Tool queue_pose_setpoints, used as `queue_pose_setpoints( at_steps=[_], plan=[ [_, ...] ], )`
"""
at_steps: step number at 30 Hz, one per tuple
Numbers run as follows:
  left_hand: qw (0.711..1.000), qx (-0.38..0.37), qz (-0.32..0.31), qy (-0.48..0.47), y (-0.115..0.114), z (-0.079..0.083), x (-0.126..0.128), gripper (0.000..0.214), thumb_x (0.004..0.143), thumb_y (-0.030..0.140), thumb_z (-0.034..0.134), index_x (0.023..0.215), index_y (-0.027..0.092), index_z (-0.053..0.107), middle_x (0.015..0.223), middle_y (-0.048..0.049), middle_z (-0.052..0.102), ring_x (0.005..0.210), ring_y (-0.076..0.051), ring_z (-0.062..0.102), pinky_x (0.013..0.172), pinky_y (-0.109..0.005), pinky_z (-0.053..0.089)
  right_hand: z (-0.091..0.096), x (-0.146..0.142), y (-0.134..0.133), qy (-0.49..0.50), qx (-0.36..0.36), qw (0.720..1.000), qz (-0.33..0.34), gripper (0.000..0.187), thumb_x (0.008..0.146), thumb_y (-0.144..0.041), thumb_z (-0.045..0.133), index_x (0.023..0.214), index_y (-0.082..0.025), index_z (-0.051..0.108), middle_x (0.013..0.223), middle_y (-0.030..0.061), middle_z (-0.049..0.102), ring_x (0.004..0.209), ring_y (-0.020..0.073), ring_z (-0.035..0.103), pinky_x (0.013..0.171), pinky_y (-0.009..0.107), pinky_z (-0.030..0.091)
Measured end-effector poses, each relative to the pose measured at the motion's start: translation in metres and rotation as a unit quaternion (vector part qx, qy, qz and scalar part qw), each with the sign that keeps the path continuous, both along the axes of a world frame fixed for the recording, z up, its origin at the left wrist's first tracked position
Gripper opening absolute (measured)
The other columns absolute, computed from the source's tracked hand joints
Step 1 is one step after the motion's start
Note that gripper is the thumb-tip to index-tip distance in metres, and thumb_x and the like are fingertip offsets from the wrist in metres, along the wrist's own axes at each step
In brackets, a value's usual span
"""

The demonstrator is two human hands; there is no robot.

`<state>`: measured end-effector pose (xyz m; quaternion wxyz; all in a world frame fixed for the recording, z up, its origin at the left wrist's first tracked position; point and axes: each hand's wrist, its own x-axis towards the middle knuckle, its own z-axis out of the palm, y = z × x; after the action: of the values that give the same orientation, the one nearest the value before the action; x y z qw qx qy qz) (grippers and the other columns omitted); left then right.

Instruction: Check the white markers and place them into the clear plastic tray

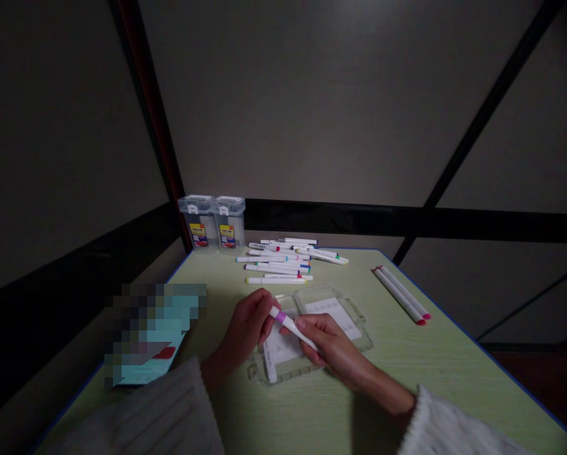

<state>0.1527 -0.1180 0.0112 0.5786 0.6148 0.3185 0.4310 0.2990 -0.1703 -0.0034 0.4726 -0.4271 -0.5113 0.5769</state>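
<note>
A white marker [305,336] with a purple band slants over an open clear plastic case [319,292]. My right hand [333,344] is closed round its lower body, thumb on top. The fingers of my left hand [254,317] are curled and pinch at the marker's upper end, beside the purple band; the fingertips are partly hidden. Inside the case lie white printed cards [336,316] and, along its left side, another white marker [269,365].
Several white markers [276,267] with coloured ends lie loosely piled toward the back. Two clear lidded boxes [229,227] stand at the back left corner. Two red-ended markers [401,297] lie at right. A pixelated teal object [184,316] is at left. A wall panel [307,114] rises behind the table.
</note>
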Motion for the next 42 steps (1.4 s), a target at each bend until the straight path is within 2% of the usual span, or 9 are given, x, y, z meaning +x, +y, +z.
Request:
queue_pose_setpoints(
  at_steps=[3, 7, 9, 11, 14, 17, 25, 36, 42],
  plan=[
    [0.999, -0.007, 0.044, 0.014, 0.0, 0.001, 0.001, 0.039, 0.073, 0.054, 0.051, 0.062, 0.017, 0.046, 0.035, 0.0101, 0.035, 0.03, -0.003, 0.026, 0.033, -0.016, 0.019, 0.003, -0.001, 0.0, 0.037, -0.019, 0.999, -0.035, 0.039, 0.072, -0.053, 0.061, 0.059, -0.015, 0.056, 0.034, -0.0093, 0.035, 0.032, 0.0033, 0.018, 0.034, 0.02, 0.009],
    [0.992, -0.035, 0.117, -0.005, 0.004, 0.002, 0.003, 0.035, 0.072, 0.048, 0.053, 0.059, 0.019, 0.042, 0.039, 0.0106, 0.031, 0.033, -0.003, 0.026, 0.034, -0.015, 0.019, 0.004, 0.002, 0.004, 0.116, -0.029, 0.988, -0.102, 0.033, 0.067, -0.047, 0.067, 0.067, -0.016, 0.056, 0.039, -0.0094, 0.04, 0.031, 0.002, 0.019, 0.033, 0.018, 0.007],
    [0.988, -0.05, 0.145, -0.023, 0.006, 0.002, 0.003, 0.034, 0.07, 0.047, 0.055, 0.059, 0.019, 0.039, 0.042, 0.0113, 0.029, 0.034, -0.003, 0.024, 0.035, -0.015, 0.018, 0.003, 0.004, 0.007, 0.138, -0.016, 0.981, -0.133, 0.034, 0.065, -0.046, 0.07, 0.065, -0.017, 0.053, 0.039, -0.0103, 0.039, 0.03, 0.0014, 0.018, 0.032, 0.018, 0.007],
    [0.988, -0.056, 0.143, -0.028, 0.008, 0.001, 0.003, 0.035, 0.068, 0.048, 0.056, 0.058, 0.019, 0.039, 0.043, 0.0117, 0.027, 0.035, -0.002, 0.023, 0.035, -0.015, 0.017, 0.001, 0.006, 0.009, 0.15, -0.003, 0.974, -0.169, 0.037, 0.064, -0.047, 0.071, 0.06, -0.017, 0.049, 0.037, -0.0109, 0.036, 0.03, 0.0016, 0.017, 0.032, 0.018, 0.007],
    [0.993, -0.056, 0.108, -0.006, 0.008, -0.003, 0.003, 0.036, 0.066, 0.052, 0.056, 0.058, 0.018, 0.045, 0.039, 0.0118, 0.025, 0.034, -0.003, 0.021, 0.035, -0.016, 0.014, 0.002, 0.008, 0.01, 0.162, -0.001, 0.959, -0.233, 0.042, 0.062, -0.05, 0.071, 0.054, -0.018, 0.045, 0.035, -0.011, 0.031, 0.032, 0.0028, 0.017, 0.033, 0.019, 0.009],
    [0.995, -0.059, 0.076, 0.019, 0.006, -0.005, 0.004, 0.041, 0.064, 0.056, 0.055, 0.06, 0.016, 0.051, 0.036, 0.0116, 0.025, 0.034, -0.004, 0.021, 0.035, -0.018, 0.012, 0.004, 0.01, 0.01, 0.174, -0.003, 0.947, -0.269, 0.043, 0.061, -0.053, 0.07, 0.052, -0.018, 0.046, 0.035, -0.0108, 0.03, 0.033, 0.0036, 0.017, 0.034, 0.02, 0.01],
    [0.994, -0.078, 0.074, 0.02, 0.004, -0.003, 0.006, 0.051, 0.059, 0.066, 0.057, 0.058, 0.015, 0.053, 0.036, 0.0119, 0.022, 0.032, -0.003, 0.019, 0.036, -0.018, 0.011, 0.003, 0.01, 0.01, 0.169, -0.001, 0.948, -0.268, 0.032, 0.058, -0.041, 0.075, 0.062, -0.019, 0.052, 0.038, -0.0118, 0.031, 0.036, 0.004, 0.019, 0.037, 0.019, 0.011],
    [0.99, -0.091, 0.102, 0.024, 0.004, -0.002, 0.003, 0.044, 0.063, 0.058, 0.056, 0.059, 0.015, 0.052, 0.039, 0.0103, 0.027, 0.034, -0.003, 0.022, 0.038, -0.017, 0.012, 0.003, 0.009, 0.011, 0.131, 0.028, 0.954, -0.268, 0.031, 0.058, -0.043, 0.074, 0.063, -0.018, 0.055, 0.044, -0.0093, 0.034, 0.04, 0.0056, 0.024, 0.039, 0.021, 0.013],
    [0.989, -0.101, 0.111, 0.016, 0.005, -0.002, 0.004, 0.041, 0.062, 0.056, 0.057, 0.058, 0.015, 0.051, 0.039, 0.0109, 0.026, 0.033, -0.002, 0.021, 0.037, -0.017, 0.011, 0.002, 0.01, 0.01, 0.164, 0.018, 0.955, -0.248, 0.027, 0.056, -0.037, 0.076, 0.066, -0.018, 0.059, 0.049, -0.0077, 0.036, 0.045, 0.0069, 0.025, 0.042, 0.022, 0.016]
  ],
)
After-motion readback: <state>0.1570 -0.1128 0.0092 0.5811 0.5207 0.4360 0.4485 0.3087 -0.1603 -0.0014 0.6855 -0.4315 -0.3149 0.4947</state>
